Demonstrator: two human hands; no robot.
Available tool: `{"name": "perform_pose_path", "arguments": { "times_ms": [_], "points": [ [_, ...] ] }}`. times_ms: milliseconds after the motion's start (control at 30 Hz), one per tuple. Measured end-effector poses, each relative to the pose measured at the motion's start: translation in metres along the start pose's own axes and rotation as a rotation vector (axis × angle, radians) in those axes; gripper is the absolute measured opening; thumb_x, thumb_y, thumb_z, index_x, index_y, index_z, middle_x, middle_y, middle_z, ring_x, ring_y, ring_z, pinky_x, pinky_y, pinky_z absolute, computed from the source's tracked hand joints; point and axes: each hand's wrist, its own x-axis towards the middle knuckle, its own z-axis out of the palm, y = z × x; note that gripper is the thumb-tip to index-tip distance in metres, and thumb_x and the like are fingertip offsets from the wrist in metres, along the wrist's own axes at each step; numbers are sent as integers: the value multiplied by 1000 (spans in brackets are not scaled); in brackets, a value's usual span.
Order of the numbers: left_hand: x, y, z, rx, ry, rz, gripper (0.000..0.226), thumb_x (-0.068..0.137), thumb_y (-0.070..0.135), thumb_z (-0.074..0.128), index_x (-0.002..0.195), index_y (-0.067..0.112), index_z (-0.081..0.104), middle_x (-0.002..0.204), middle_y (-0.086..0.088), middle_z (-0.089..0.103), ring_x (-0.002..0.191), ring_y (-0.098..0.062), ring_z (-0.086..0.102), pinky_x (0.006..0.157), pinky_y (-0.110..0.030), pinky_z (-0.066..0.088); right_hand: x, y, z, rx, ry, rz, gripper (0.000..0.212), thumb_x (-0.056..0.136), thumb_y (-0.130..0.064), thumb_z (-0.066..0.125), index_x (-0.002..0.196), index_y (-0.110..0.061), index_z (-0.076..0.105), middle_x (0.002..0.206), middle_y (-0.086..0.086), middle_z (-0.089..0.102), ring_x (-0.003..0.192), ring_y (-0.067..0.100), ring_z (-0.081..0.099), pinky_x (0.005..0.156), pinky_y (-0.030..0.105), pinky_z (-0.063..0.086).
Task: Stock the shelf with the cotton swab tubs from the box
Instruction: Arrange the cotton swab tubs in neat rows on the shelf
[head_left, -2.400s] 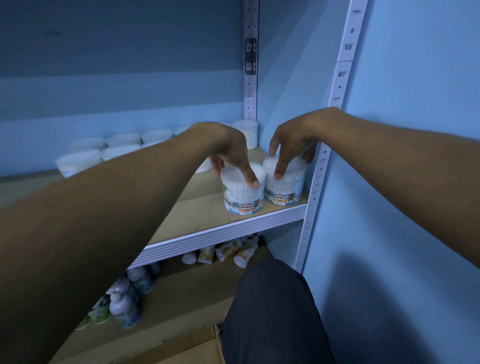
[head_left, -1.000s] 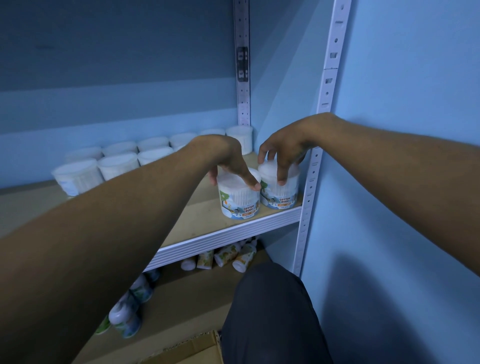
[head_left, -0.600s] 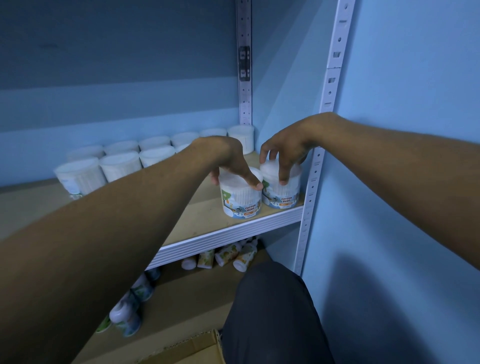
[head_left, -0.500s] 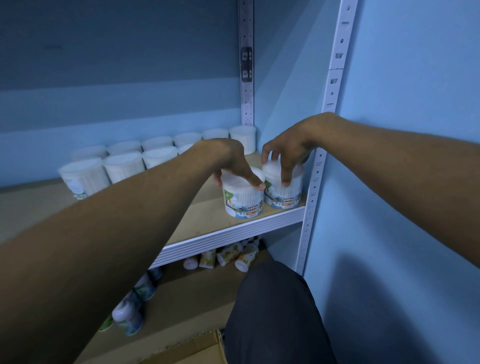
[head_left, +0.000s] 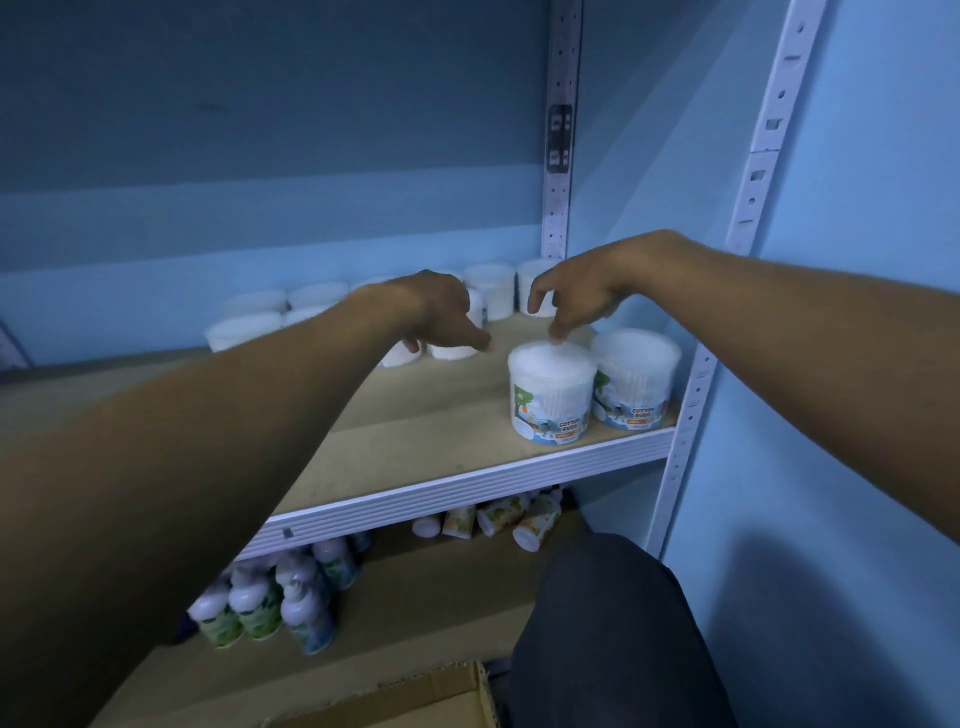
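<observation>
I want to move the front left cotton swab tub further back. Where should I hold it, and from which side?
Take the front left tub from above, fingers and thumb around its lid rim. It stands upright with the round top free. Its right side is very close to the neighbour tub, so a side grip has little room there; the left side is open as a second choice.

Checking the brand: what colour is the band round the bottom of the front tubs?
Blue, on both front tubs, clearest in the head view.
</observation>
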Motion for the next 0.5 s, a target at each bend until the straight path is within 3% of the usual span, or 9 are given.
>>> {"name": "perform_pose_path", "arguments": {
  "times_ms": [100, 233, 500],
  "points": [
    [0, -27, -3, 73, 20, -27, 70, 81, 62, 66, 137, 22, 54, 132, 1, 58, 102, -28, 68, 96, -41, 53, 10, -15, 0, -37, 56, -41, 55, 90, -37, 70, 139, -32, 48, 146, 0, 45, 121, 27, 54, 99, 43, 52],
    [1, -62, -4, 98, 41, -72, 72, 82, 57, 69, 143, 26, 48, 142, 3, 52, 129, -23, 51, 105, -40, 45, 26, -36, 0, -60, 108, -68, 58, 87, -43, 72, 139, -34, 47, 142, -1, 49, 119, 27, 55, 100, 42, 51],
    [21, -110, 0, 43, 72, -119, 74, 81, 50, 73, 146, 29, 43, 147, 5, 45, 132, -20, 47, 104, -37, 44, 64, -69, 7, -77, 128, -52, 70, 88, -49, 68, 149, -32, 37, 149, 0, 45, 130, 26, 49, 105, 39, 44]
  ]
}}
